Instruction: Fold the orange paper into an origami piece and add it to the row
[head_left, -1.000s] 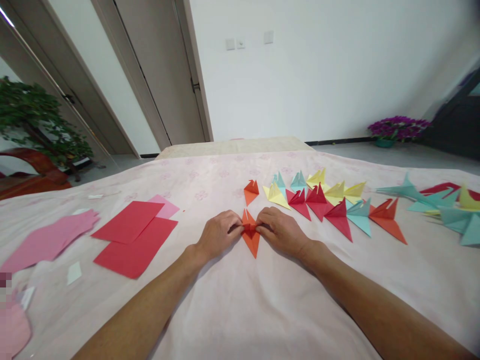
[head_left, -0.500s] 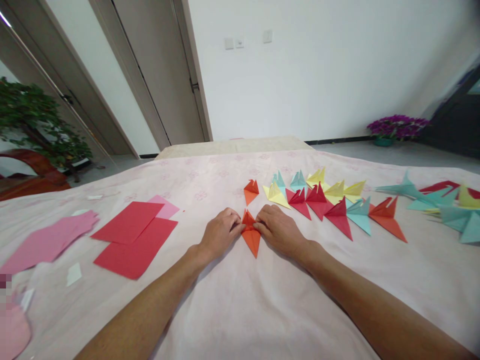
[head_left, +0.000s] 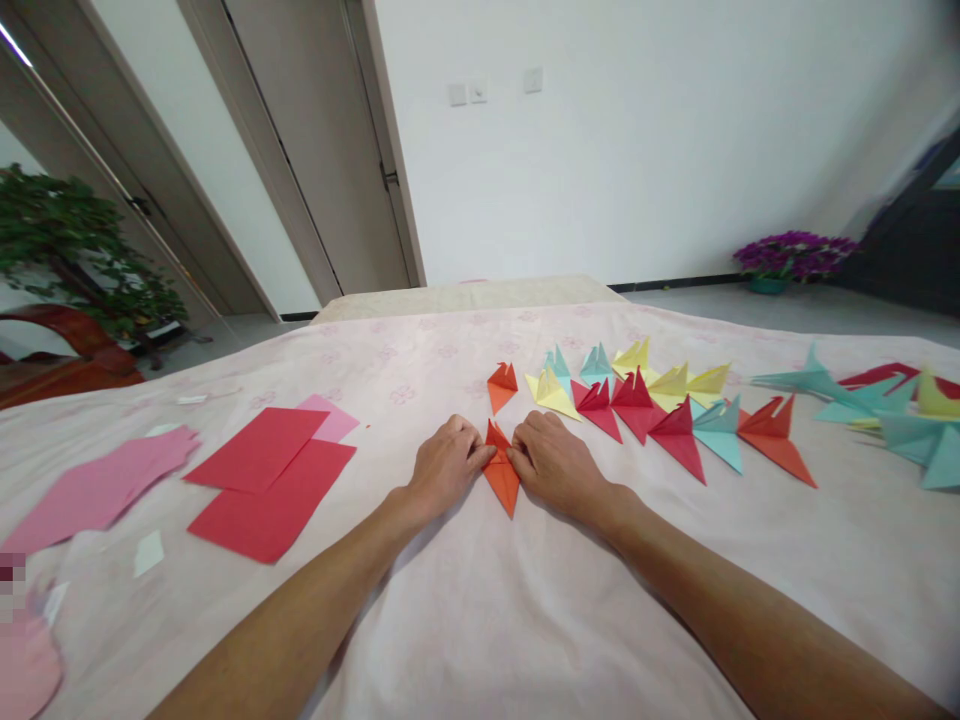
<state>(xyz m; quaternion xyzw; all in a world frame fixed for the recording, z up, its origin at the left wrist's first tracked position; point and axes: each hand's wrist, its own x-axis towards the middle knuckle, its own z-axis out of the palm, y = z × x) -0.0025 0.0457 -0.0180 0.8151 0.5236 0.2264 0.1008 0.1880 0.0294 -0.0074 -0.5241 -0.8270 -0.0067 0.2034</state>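
An orange folded paper [head_left: 502, 482], shaped like a kite with a point toward me, lies on the cloth between my hands. My left hand [head_left: 451, 458] pinches its left edge, thumb on top and fingers curled. From the other side my right hand [head_left: 553, 455] grips the right edge in the same way. Just beyond, a small orange paper crane [head_left: 502, 385] stands by itself. To the right are several folded cranes, among them a red crane [head_left: 635, 398], a yellow crane [head_left: 553, 390], a light blue crane [head_left: 720, 430] and a larger orange crane [head_left: 776, 437].
Red paper squares [head_left: 274, 495] overlap on the left, near a stack of pink paper [head_left: 105, 490] and a white scrap [head_left: 148, 553]. More light blue cranes [head_left: 926, 440] sit at the far right. A pale flowered tablecloth [head_left: 465, 620] covers the table.
Both hands stay on the orange folded paper with only slight finger shifts. The view has tipped very slightly; the cranes and paper squares keep their places.
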